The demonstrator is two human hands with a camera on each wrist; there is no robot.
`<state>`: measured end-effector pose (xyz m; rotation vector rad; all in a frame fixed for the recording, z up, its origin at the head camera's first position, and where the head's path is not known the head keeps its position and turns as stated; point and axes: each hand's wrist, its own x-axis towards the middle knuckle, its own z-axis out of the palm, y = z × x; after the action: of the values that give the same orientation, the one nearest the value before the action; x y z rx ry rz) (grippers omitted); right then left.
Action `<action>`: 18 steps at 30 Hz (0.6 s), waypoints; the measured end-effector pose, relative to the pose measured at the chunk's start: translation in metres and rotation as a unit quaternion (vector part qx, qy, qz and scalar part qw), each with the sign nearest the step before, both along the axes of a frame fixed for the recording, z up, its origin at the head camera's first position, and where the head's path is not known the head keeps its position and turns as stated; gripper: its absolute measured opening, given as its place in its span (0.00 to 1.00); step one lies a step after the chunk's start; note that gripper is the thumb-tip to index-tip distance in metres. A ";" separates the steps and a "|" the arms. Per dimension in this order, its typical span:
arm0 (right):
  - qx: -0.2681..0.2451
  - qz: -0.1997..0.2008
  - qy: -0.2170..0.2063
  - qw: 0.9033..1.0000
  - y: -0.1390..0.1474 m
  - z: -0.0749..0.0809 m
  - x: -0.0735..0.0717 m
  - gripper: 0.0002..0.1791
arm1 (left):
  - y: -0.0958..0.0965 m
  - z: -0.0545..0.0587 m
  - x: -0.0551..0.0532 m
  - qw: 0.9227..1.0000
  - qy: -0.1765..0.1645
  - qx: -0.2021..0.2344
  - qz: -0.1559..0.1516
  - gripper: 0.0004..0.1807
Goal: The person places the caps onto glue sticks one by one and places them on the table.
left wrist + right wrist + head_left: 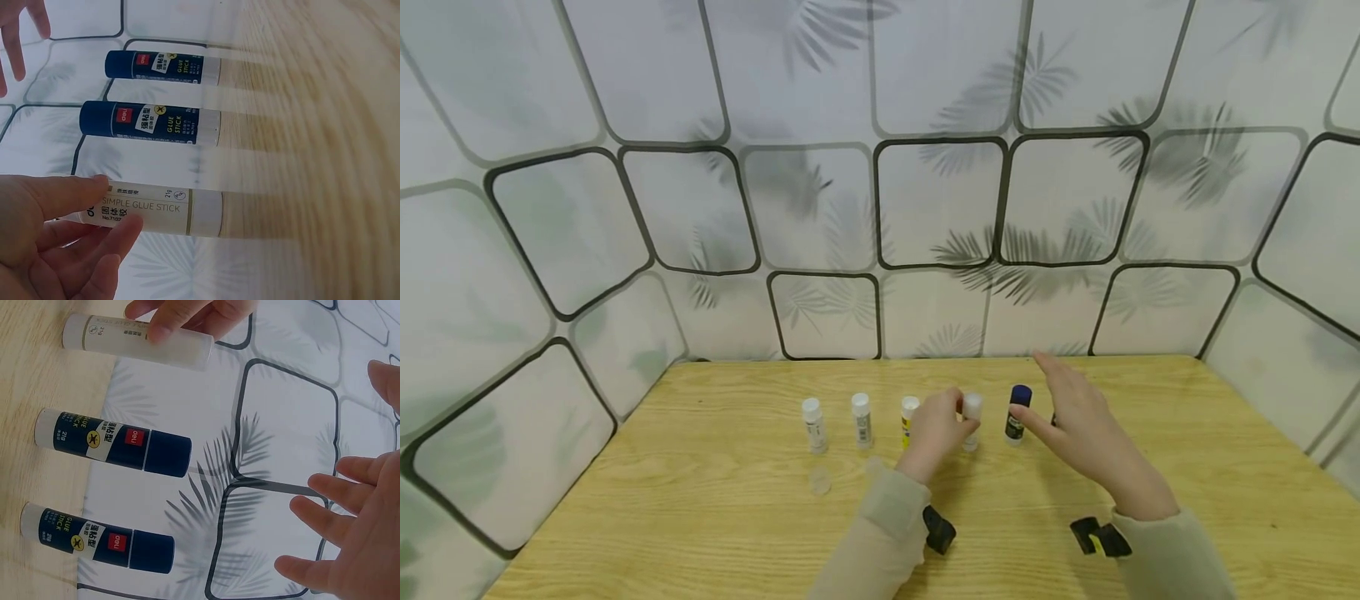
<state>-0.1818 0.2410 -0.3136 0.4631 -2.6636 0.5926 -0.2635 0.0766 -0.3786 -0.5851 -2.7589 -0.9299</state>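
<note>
My left hand (934,427) pinches a white glue stick (147,209) between thumb and fingers. The stick stands upright, its base on the table, with the fingers around its upper part. Just right of it in the head view is a blue-capped glue stick (1018,413), also upright. A second blue-capped glue stick (97,539) shows in the right wrist view; in the head view my right hand mostly hides it. That right hand (1078,425) is raised beside the blue sticks, fingers spread and holding nothing.
Left of my left hand stand a yellow-labelled glue stick (909,407), partly covered by the hand, and two white glue sticks, a middle one (862,421) and a far-left one (814,427). A faint clear round piece (820,480) lies on the wooden table (715,500). Patterned cloth (820,200) rises behind.
</note>
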 end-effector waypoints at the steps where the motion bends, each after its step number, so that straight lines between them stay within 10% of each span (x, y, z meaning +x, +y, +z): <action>1: 0.001 -0.001 -0.001 1.000 0.000 0.000 0.000 0.41 | 0.000 0.000 0.000 1.000 0.003 0.000 0.000 0.10; 18: 0.003 0.000 0.000 1.000 0.001 -0.001 -0.001 0.41 | 0.002 -0.003 -0.001 0.999 0.020 0.042 -0.009 0.09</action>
<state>-0.1833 0.2422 -0.3146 0.4639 -2.6662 0.5846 -0.2644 0.0783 -0.3820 -0.6093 -2.6697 -1.0207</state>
